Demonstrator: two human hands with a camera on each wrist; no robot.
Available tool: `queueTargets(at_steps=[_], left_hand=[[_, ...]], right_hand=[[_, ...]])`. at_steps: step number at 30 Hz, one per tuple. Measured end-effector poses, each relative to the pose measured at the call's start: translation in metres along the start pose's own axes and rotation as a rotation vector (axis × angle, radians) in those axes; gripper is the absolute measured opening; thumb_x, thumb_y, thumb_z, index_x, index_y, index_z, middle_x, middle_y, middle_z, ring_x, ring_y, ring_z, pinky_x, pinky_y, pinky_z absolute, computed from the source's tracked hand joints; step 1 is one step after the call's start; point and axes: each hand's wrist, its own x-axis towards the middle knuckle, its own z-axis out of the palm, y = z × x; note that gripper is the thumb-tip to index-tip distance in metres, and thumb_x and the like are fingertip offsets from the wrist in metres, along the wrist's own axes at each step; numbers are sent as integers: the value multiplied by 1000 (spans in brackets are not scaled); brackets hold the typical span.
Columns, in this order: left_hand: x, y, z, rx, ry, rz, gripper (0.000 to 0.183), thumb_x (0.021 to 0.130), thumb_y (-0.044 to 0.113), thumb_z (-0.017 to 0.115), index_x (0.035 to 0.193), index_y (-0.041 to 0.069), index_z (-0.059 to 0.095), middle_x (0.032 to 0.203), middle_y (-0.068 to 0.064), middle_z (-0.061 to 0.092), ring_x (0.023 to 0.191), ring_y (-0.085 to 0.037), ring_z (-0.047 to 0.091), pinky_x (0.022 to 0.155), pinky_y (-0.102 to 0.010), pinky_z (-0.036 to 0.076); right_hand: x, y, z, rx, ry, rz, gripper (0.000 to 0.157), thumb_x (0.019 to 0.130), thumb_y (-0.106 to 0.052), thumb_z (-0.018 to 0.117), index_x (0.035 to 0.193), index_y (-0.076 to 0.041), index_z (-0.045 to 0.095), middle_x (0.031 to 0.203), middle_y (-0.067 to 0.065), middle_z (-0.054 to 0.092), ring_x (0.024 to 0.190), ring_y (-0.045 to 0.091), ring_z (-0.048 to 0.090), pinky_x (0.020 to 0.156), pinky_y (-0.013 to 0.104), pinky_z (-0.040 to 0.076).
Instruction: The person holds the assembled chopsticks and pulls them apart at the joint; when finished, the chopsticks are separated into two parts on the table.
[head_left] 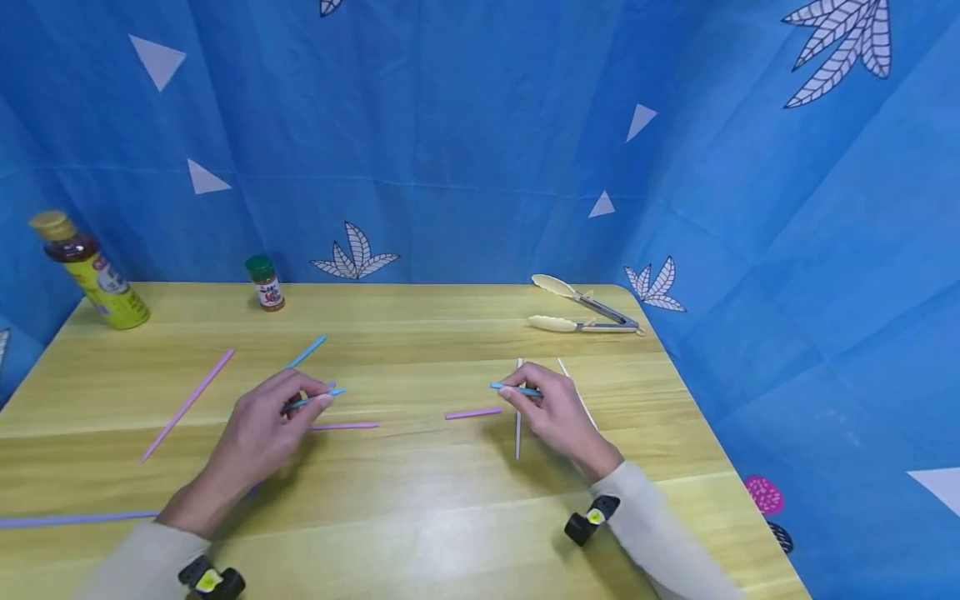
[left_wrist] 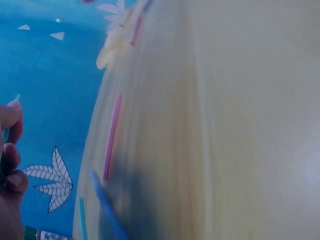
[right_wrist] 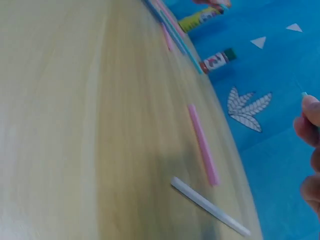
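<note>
A shiny yellow wood table (head_left: 450,517) fills the bottom of my view under a blue cloth (head_left: 480,125) with white leaves, with a bottle (head_left: 107,287) and little jar (head_left: 267,287) at the left and tongs (head_left: 600,319) at the upper right. Left of the middle, I see my helper's left hand (head_left: 262,427) pinching a thin blue stick (head_left: 300,403), and right of the middle, the right hand (head_left: 558,412) pinches another blue stick (head_left: 530,392), fingers bent on both. Each looks straight and is held above the wood, among pink sticks (head_left: 187,406) and a white stick (right_wrist: 210,206).
</note>
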Motion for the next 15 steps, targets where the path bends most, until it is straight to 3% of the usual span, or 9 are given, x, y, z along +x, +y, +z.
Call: queueTargets(at_steps=[4,9,15], left_hand=[[-3,-13,-13,38,-78,-6,14,98,11,82,106,22,79,103,7,74,87,-7,59,72,-26,51],[-7,-19,-10,55,-182,-21,13,100,14,80,108,25,79,109,8,76,106,-17,68,89,-42,57],[-12,-20,-4,79,-243,-7,14,98,14,82,110,23,81,106,9,77,102,-14,64,88,-40,53]], right_hand=[[1,9,-13,-5,-56,19,7,100,-10,80,104,-16,77,72,-4,49,63,4,37,59,25,34],[-5,15,-4,11,-152,42,5,104,-16,76,108,-17,78,80,-7,55,64,3,40,60,23,37],[-17,14,12,2,-254,33,10,106,-15,72,113,-16,79,102,-6,64,69,2,46,62,22,45]])
